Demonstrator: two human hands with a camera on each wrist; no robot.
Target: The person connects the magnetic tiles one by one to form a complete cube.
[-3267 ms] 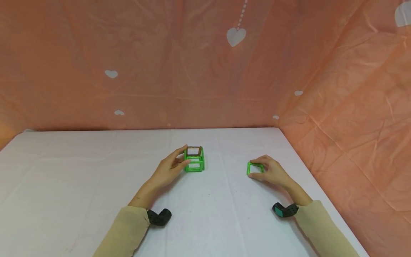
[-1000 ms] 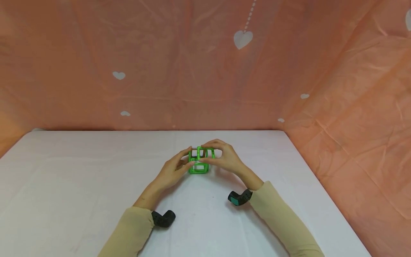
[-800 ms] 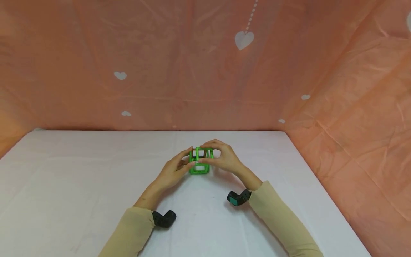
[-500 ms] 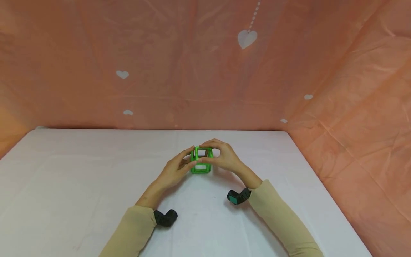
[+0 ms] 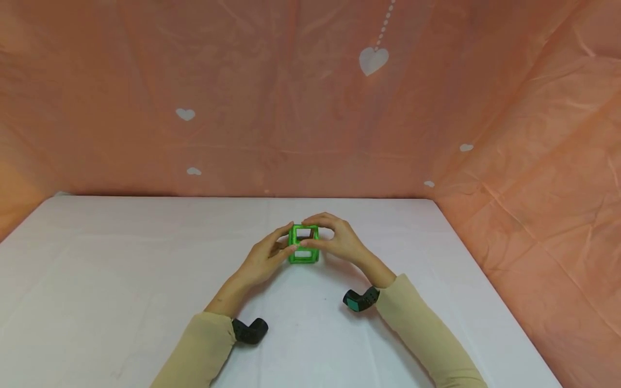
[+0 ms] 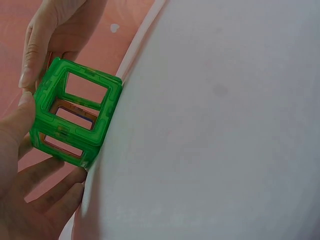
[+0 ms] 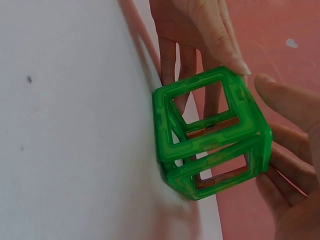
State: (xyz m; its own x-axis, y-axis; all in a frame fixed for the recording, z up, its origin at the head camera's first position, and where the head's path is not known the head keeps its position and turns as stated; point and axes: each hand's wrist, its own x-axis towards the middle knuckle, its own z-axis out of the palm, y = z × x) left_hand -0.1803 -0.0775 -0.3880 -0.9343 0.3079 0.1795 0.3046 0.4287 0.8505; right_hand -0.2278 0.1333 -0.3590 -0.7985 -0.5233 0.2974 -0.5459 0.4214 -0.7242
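Hands meet over a small green cube (image 5: pixel 304 245) built of open square frames, which stands on the white counter (image 5: pixel 121 258) near its middle. The left hand (image 5: pixel 264 258) has its grip on the cube's left side: in the left wrist view its thumb presses the near edge of the frame (image 6: pixel 75 117) while the fingers (image 6: pixel 52 192) curl in beneath and behind. The right hand (image 5: pixel 335 240) grasps the cube from the right and over the top; the right wrist view shows its fingers (image 7: pixel 215 35) lying along the far face and the thumb close to the upper corner of the cube (image 7: pixel 210 135). An orange-brown piece shows inside the green frames in both wrist views. Both arms wear beige sleeves (image 5: pixel 427 328), each with a dark wrist camera (image 5: pixel 361 299) beside the cuff. A peach cloth backdrop (image 5: pixel 242 97) printed with white hearts rises behind the counter and along its right side.
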